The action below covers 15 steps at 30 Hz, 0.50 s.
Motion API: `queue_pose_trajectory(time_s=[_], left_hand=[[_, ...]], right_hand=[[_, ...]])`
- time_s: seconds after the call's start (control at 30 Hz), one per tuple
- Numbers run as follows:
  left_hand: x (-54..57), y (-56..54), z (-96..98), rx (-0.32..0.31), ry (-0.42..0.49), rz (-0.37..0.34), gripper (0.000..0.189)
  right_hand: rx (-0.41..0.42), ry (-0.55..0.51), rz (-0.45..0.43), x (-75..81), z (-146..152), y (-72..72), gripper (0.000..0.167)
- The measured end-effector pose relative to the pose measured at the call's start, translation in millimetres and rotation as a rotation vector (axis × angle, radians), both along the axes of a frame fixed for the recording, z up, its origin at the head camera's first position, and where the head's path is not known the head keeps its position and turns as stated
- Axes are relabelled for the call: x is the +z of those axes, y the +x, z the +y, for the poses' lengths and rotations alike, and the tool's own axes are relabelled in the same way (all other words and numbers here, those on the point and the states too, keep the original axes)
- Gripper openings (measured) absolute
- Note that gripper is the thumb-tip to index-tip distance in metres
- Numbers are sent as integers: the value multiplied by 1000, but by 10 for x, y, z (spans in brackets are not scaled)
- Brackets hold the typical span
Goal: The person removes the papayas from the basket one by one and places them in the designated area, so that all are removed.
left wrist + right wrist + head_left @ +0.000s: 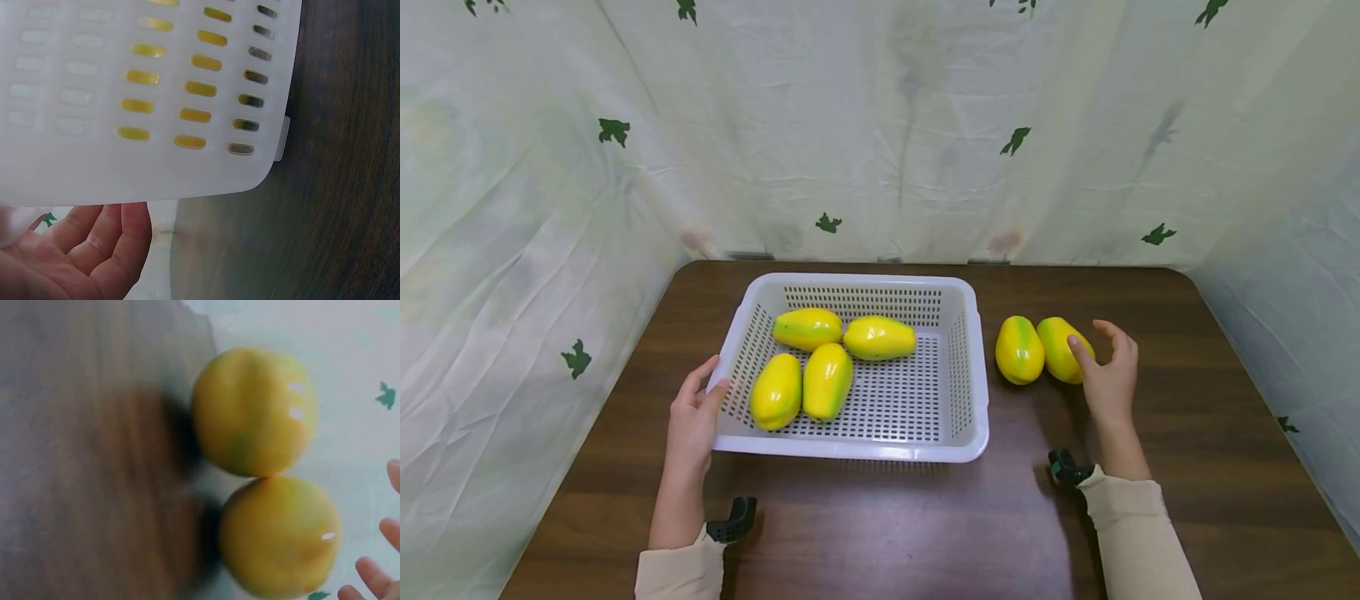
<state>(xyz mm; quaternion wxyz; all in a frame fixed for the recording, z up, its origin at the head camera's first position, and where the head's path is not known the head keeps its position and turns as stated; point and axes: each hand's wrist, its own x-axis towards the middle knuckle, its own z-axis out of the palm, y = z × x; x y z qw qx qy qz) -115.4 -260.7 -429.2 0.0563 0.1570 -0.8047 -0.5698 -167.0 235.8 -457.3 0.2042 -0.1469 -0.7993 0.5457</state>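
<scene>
A white perforated plastic basket [880, 452] has its left rim gripped by my left hand [691, 417], thumb over the edge. In the left wrist view, the fingers [134, 240] reach behind the basket wall [137, 175]. Several glossy yellow papayas with green streaks, one of them this papaya [827, 383], lie inside toward the left. Right of the basket, a papaya [1019, 350] and another papaya [1060, 350] rest side by side on the table. My right hand [1111, 379] is spread at the outer papaya, its thumb overlapping that fruit in the head view.
The brown wooden table [895, 533] reaches back to a pale curtain [880, 133] with green leaf-like marks, which also hangs along both sides. Each wrist wears a black camera, such as the right wrist camera [1066, 468].
</scene>
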Motion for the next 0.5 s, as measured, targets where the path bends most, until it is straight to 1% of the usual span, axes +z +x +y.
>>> queue_pose_trajectory(time_s=[0.23,0.5], left_hand=[[4,15,16,2,14,2,49],[6,24,15,0,18,4,48]], right_hand=[[21,29,94,194,-63,6,51],[50,42,187,505,-202,19,52]])
